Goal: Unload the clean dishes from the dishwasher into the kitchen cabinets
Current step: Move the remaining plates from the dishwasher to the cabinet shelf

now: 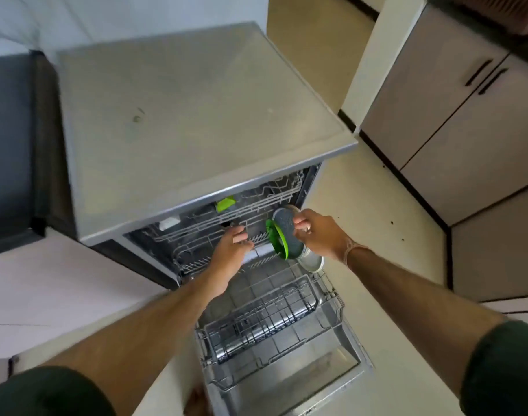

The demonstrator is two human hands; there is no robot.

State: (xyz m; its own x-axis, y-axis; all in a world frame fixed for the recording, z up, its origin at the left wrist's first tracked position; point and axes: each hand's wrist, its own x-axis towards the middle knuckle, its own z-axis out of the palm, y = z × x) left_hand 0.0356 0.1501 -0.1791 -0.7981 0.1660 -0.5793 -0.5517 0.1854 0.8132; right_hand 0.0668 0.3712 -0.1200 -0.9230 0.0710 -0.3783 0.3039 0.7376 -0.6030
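The dishwasher point(178, 121) stands open below me with its lower rack point(265, 313) pulled out over the dropped door. My right hand point(317, 232) grips a small stack of plates on edge: a grey plate point(285, 232), a green plate point(276, 238) behind it and a pale plate point(312, 261) underneath. My left hand point(231, 247) reaches into the back of the lower rack, fingers curled at a white plate point(258, 255) standing in the tines; whether it grips the plate is unclear. A green item point(225, 203) and a white item point(168, 224) sit in the upper rack point(226, 217).
Beige kitchen cabinets point(455, 115) with dark handles line the right side. A dark appliance point(13, 139) stands at the left. The dishwasher door point(326, 382) lies open across the pale floor in front of me. My foot shows at the bottom edge.
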